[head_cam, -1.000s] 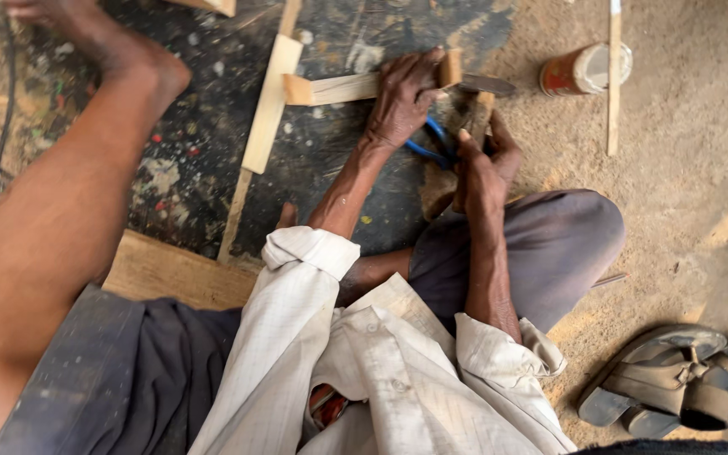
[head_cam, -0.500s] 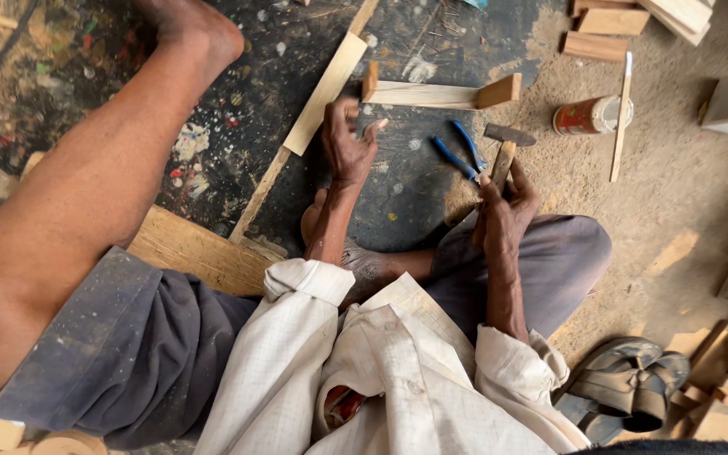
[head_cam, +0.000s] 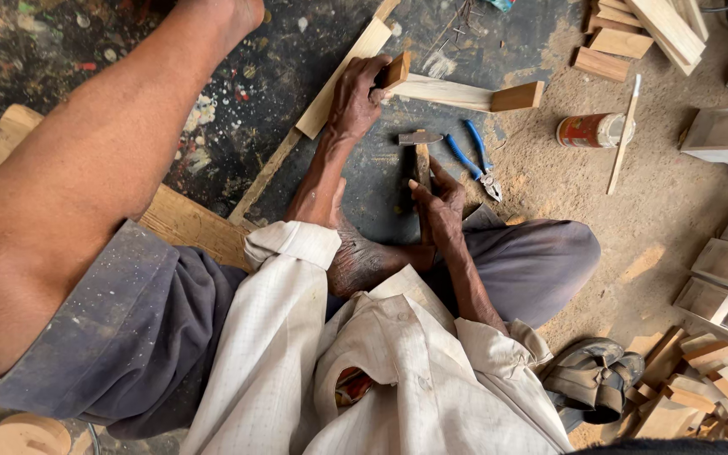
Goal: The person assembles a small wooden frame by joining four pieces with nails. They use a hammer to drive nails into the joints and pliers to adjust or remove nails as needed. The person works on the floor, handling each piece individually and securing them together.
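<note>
Meanwhile left hand (head_cam: 355, 97) grips wooden frame (head_cam: 457, 91); right hand (head_cam: 440, 206) holds hammer (head_cam: 417, 145).

blue-handled pliers (head_cam: 473, 160), red can (head_cam: 590, 131)

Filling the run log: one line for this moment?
left hand: holds wooden strip | right hand: grips hammer | blue-handled pliers: beside

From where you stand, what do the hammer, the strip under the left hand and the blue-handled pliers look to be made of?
Hammer: dull grey metal head, handle apparently wood, mostly hidden by the right hand.
Strip under the left hand: pale raw wood, unpainted, with darker blocks at its ends.
Pliers: grey metal jaws; blue grips, probably plastic or rubber.
</note>
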A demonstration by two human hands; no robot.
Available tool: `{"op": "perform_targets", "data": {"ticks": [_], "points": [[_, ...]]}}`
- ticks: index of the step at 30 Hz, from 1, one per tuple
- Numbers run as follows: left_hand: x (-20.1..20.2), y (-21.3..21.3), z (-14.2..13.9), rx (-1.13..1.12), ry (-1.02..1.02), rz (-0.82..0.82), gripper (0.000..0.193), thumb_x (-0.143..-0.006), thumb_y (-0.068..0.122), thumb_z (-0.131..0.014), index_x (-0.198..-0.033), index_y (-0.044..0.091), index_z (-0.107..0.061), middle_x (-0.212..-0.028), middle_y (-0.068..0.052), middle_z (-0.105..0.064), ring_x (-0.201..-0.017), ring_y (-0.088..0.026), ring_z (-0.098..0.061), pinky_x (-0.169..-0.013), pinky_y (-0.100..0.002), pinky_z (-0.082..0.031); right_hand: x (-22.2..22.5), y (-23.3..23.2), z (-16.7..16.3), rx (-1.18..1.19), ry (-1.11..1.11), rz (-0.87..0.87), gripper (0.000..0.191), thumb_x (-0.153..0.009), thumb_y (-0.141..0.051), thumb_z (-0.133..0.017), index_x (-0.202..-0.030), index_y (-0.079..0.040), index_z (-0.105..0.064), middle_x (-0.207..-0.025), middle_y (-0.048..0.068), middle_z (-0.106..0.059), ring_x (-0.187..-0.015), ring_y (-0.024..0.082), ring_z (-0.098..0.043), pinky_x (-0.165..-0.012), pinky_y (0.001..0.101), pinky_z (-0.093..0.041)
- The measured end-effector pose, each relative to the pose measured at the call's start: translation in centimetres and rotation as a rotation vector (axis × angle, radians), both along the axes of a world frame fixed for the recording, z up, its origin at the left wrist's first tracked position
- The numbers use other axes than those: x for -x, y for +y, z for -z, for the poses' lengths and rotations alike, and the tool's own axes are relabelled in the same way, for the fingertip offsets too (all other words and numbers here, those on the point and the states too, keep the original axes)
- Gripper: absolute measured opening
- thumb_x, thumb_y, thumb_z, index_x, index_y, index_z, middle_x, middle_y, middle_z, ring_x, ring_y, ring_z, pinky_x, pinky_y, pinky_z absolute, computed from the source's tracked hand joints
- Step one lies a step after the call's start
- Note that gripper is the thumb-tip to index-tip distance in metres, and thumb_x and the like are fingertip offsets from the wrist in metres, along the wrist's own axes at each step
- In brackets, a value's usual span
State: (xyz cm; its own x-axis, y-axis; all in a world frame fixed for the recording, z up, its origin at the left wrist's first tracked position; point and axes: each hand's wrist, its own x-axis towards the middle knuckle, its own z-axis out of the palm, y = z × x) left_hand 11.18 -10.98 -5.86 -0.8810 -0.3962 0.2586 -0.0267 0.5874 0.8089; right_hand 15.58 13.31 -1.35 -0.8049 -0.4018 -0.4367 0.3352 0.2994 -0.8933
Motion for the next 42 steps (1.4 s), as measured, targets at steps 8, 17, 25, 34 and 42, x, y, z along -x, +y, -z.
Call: {"op": "perform_targets", "data": {"ticks": [8, 17, 25, 34, 42], "points": [[0.6, -0.3, -1.7, 0.142, -0.011, 0.000, 0.055, -0.082, -0.010, -0.074, -0.133, 0.003, -0.058, -0.119, -0.014, -0.067, -0.112, -0.028, -0.064, -0.100, -0.036, -0.059, 0.4, -0.4, -0.3, 0.011, -0.013, 0.004, 0.066, -0.091, -0.007, -0.074, -0.153, -0.002, -0.051, -0.088, -0.002, -0.067, -0.067, 0.005, -0.059, -0.059, 0.0220, -0.050], [0.6, -0.3, -2.6, 0.193, -0.040, 0.030, 0.058, -0.079, -0.011, -0.075, -0.133, -0.001, -0.056, -0.120, -0.015, -0.066, -0.112, -0.029, -0.059, -0.102, -0.038, -0.055, 0.6, -0.4, -0.2, -0.003, 0.008, -0.008, 0.066, -0.091, -0.009, -0.075, -0.152, -0.002, -0.051, -0.089, -0.001, -0.068, -0.067, 0.006, -0.060, -0.058, 0.0228, -0.051], [0.1, -0.2, -1.8, 0.064, -0.067, 0.041, 0.066, -0.084, -0.019, -0.064, -0.145, 0.000, -0.050, -0.130, -0.018, -0.062, -0.116, -0.028, -0.060, -0.099, -0.039, -0.057, 1.0, -0.3, -0.4, -0.038, 0.028, -0.031, 0.065, -0.090, -0.010, -0.075, -0.151, -0.001, -0.053, -0.086, 0.001, -0.069, -0.067, 0.006, -0.061, -0.058, 0.0238, -0.052], [-4.9, -3.7, -0.2, 0.130, -0.176, -0.131, 0.064, -0.083, -0.007, -0.071, -0.143, 0.005, -0.054, -0.137, -0.018, -0.060, -0.118, -0.029, -0.061, -0.094, -0.043, -0.059, 2.3, -0.1, 0.5, -0.194, 0.098, -0.085, 0.067, -0.089, -0.014, -0.077, -0.150, -0.003, -0.052, -0.089, 0.009, -0.075, -0.068, 0.011, -0.066, -0.057, 0.0274, -0.055], [-4.8, -1.5, 0.7, 0.198, -0.223, -0.285, 0.065, -0.085, -0.003, -0.075, -0.145, 0.007, -0.053, -0.131, -0.020, -0.059, -0.123, -0.033, -0.058, -0.098, -0.047, -0.058, 2.2, 0.1, 0.4, -0.189, 0.079, -0.088, 0.074, -0.087, -0.013, -0.077, -0.152, -0.003, -0.044, -0.120, 0.019, -0.073, -0.078, 0.022, -0.070, -0.065, 0.0354, -0.057]]}}
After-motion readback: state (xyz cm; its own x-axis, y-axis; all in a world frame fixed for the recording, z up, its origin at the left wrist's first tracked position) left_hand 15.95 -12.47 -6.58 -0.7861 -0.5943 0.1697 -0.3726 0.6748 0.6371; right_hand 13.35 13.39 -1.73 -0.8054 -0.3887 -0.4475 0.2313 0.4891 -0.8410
